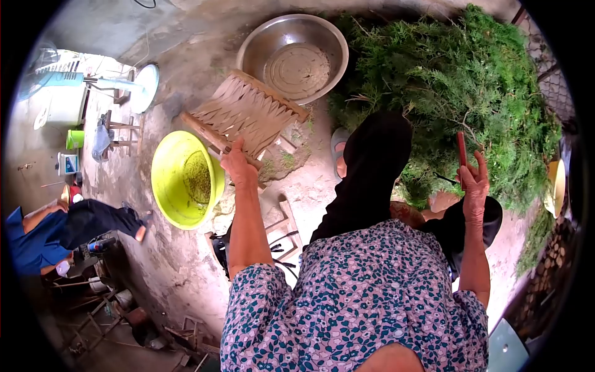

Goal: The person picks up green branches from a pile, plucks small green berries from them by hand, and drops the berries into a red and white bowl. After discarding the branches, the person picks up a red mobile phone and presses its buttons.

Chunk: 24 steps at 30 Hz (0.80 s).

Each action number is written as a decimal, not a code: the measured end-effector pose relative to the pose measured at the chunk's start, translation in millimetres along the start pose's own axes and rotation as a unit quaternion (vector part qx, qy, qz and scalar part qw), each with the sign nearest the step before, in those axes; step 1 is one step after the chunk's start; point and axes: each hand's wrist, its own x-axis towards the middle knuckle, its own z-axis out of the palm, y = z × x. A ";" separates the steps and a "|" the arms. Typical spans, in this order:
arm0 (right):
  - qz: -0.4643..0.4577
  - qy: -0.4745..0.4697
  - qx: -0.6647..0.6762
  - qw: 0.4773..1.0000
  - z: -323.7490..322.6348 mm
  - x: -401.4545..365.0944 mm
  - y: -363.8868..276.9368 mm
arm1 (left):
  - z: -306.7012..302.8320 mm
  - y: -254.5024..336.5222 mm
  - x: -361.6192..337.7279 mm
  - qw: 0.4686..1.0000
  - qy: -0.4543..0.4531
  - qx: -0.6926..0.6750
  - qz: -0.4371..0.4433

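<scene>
My left hand (238, 164) is closed on the near wooden rail of a low stool with a seat of woven brown straps (248, 111), which is tilted. A yellow-green basin (162, 180) with small dark bits inside stands just left of that hand. My right hand (475, 180) grips a slim red-handled tool (462, 152), held upright in front of a big heap of green leafy branches (458, 93). A thin dark piece points left near my fingers; I cannot tell the tool's exact kind.
A wide metal basin (248, 53) sits beyond the stool. At left are a standing fan (145, 87), a green bucket (75, 139) and a seated person in dark blue (46, 239). Wooden frames (93, 328) lie lower left. Stacked logs (548, 273) line the right side.
</scene>
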 end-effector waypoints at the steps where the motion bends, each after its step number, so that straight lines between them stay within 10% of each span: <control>1: 0.002 0.000 0.001 1.000 0.8 0.3 1.9 | 0.9 -2.1 -4.7 1.000 -0.015 -0.019 0.016; 12: 0.053 0.021 -0.011 0.998 3.4 -5.7 -13.1 | -10.9 -41.8 14.4 0.969 0.113 -0.167 -0.143; 17: 0.057 0.008 -0.035 0.998 7.3 -0.4 -17.5 | -28.2 -74.2 24.9 0.970 0.029 -0.184 -0.157; 24: 0.034 -0.009 -0.016 0.999 30.2 15.0 -39.1 | -64.2 -106.9 31.8 0.965 0.130 -0.014 -0.227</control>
